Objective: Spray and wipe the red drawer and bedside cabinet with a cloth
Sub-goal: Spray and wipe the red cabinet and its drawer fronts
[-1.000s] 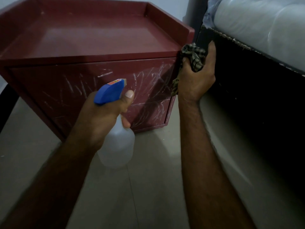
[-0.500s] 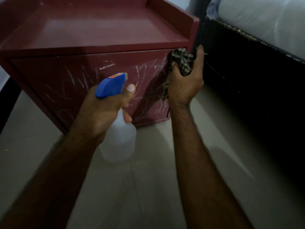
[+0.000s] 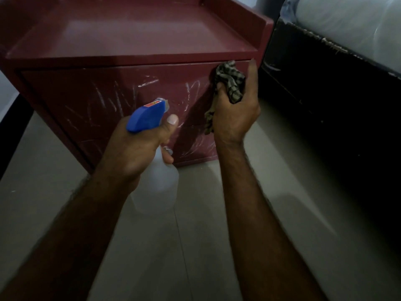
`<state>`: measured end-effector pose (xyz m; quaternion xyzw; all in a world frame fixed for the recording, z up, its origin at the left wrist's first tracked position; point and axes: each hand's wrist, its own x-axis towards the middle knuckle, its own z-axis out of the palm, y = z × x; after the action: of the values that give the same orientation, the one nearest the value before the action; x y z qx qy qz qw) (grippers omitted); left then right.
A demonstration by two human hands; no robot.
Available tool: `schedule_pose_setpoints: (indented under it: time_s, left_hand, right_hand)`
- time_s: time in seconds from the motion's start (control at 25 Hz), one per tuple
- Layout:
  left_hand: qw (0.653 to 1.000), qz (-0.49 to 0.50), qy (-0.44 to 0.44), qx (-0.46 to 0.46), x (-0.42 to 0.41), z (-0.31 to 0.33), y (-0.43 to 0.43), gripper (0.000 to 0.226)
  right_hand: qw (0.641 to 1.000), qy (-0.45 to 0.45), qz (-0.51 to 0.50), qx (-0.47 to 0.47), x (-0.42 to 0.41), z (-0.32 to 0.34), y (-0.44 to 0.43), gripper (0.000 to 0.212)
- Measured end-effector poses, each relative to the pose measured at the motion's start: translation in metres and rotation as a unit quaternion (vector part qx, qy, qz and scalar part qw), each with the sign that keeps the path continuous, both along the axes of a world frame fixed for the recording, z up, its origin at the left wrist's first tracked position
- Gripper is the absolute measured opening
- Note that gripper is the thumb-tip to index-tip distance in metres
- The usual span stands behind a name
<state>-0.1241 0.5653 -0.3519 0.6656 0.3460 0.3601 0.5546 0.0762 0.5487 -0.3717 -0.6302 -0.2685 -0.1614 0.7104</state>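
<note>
The red bedside cabinet (image 3: 134, 40) stands on the floor at the upper left of the view, with its right side close beside a dark bed frame (image 3: 325, 94). Its top is a glossy red surface with a raised rim along the back and the right edge, and it reflects some pale light. Below the top is the red drawer front (image 3: 104, 105), which is crossed by many thin white streaks, mostly in the middle and near the lower right. The cloth (image 3: 230, 83) – checked, in dark and light tones – is at the upper right corner of this front; it seems to touch the panel, but I cannot tell this for certain. The right hand (image 3: 234, 118) grips the cloth in a bunch with curled fingers, the thumb points straight up along the cabinet edge, and one end of the cloth hangs down beside the wrist. The left hand (image 3: 138, 148) is lower and nearer to the camera, closed around the neck of a spray bottle (image 3: 156, 187), with the thumb laid beside the blue spray head (image 3: 145, 116); the nozzle points toward the drawer front. The bottle body is translucent white, and how much liquid is inside cannot be seen. The floor (image 3: 282, 213) is of pale, smooth tiles with a thin joint line. Above the bed frame lies a mattress (image 3: 347, 29) wrapped in clear plastic. The room is dim.
</note>
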Motion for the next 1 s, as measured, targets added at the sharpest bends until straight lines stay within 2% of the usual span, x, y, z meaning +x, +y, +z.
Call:
schedule_pose_setpoints:
  time_s: [0.24,0.48,0.72,1.0]
  left_hand:
    - [1.000,-0.005,-0.012,0.004,-0.003,0.000,0.006,0.007]
    - [1.000,-0.004,-0.011,-0.008,-0.003,-0.004,0.008,0.017]
    - [1.000,-0.001,-0.012,-0.009,-0.005,-0.003,0.010,0.024]
    - [1.000,-0.002,-0.008,-0.015,0.003,0.001,0.005,0.032]
  right_hand:
    - [0.999,0.028,-0.033,0.017,0.020,-0.002,-0.009,0.071]
    - [0.999,-0.035,0.029,-0.027,-0.009,-0.010,0.002,0.070]
    - [1.000,0.010,-0.001,0.020,0.009,-0.012,-0.001,0.070]
    - [0.999,-0.028,0.044,-0.016,-0.008,-0.020,0.004,0.067]
